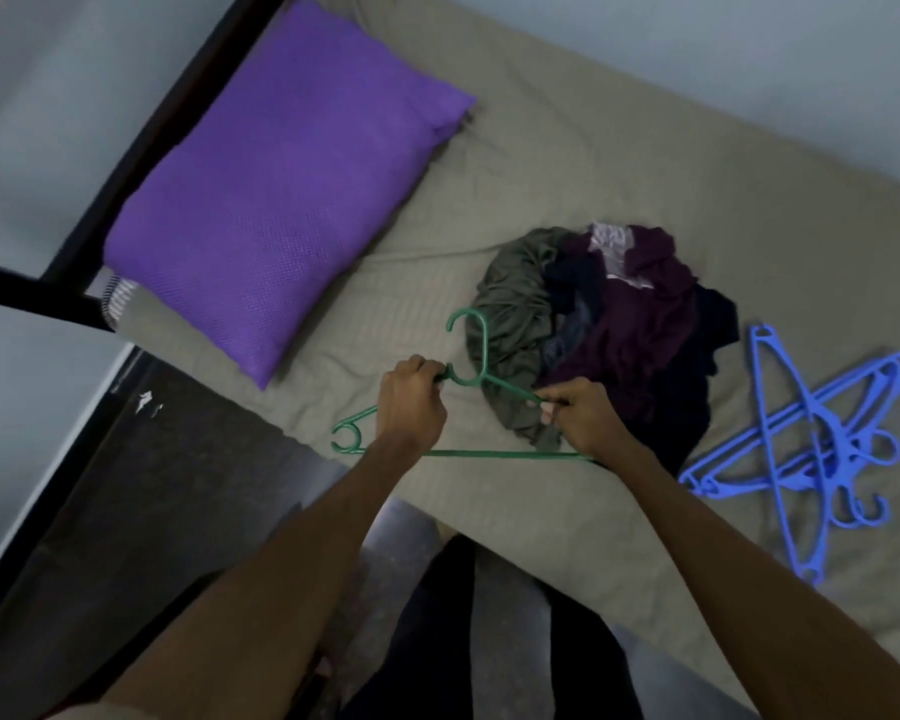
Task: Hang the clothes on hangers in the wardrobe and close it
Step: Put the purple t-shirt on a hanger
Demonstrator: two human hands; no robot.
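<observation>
You have the green plastic hanger (481, 387) in both hands at the near edge of the bed (567, 163). Your left hand (411, 402) is curled round its shoulder bar just beside the neck; your right hand (585, 415) pinches the other sloping arm between thumb and fingertips. Its hook points to 12 o'clock, over the olive garment (510, 324).

The hanger looks thin and light. Judging by the slim bars, it will flex and could snap if you twist it, so hold it close to the neck, where it should be stiffest.

The pile of clothes (619, 324) lies at 1 o'clock from your hands, touching the hanger: olive, dark purple and navy pieces bundled together. They look soft and limp, and will likely drag their neighbours along. Take one by its collar or shoulder seam and shake it free.

The blue hangers (806, 449) lie tangled at 3 o'clock, and their hooks may catch. A purple pillow (281, 184) sits at 10 o'clock. The wardrobe is not in view.
</observation>
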